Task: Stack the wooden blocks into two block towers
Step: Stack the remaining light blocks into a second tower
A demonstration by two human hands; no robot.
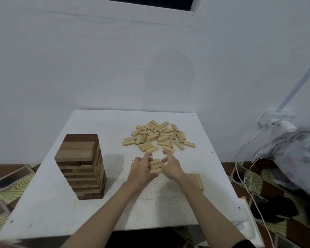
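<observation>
A tall tower of brown and tan wooden blocks (82, 167) stands on the left of the white table (48, 203). A heap of several loose pale blocks (158, 136) lies at the far middle. Nearer to me, three pale blocks (156, 165) lie side by side between my hands. My left hand (141, 168) presses on their left ends with straight fingers. My right hand (170, 164) touches their right ends, fingers loosely bent. A low stack of pale blocks (197, 180) sits just right of my right wrist, partly hidden by it.
A white wall rises behind the table. A wall socket with a plug (277, 121) and white cables (249, 185) are at the right, beside a grey patterned bundle (301, 158). Patterned floor shows on both sides. A dark object (276, 210) lies on the floor at right.
</observation>
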